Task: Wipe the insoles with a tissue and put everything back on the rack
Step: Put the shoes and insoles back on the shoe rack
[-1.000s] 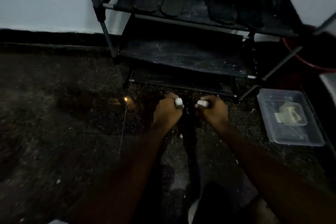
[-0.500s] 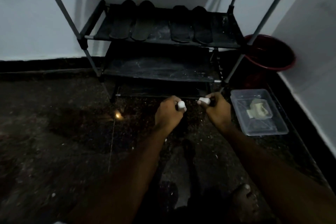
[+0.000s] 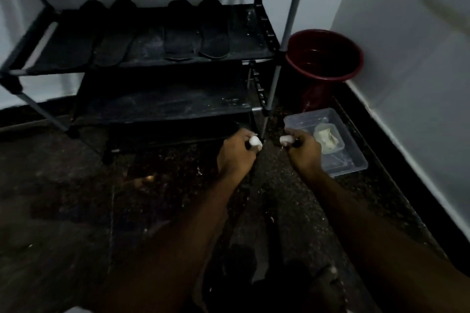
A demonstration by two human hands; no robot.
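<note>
Before the rack [image 3: 244, 33], the left hand [image 3: 235, 155] is found curled round a white tissue wad [image 3: 255, 141], the right hand [image 3: 305, 151] round a second wad [image 3: 286, 139]. Four dark insoles [image 3: 178, 40] are laid side by side on the rack's middle shelf.

A red bucket [image 3: 325, 77] stands in the corner — clear plastic container [image 3: 354, 161] just before it.

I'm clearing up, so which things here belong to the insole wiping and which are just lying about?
Job: four insoles, rack, tissue wads held in left hand and right hand.
Lying about: red bucket; clear tub, contents unclear.
</note>
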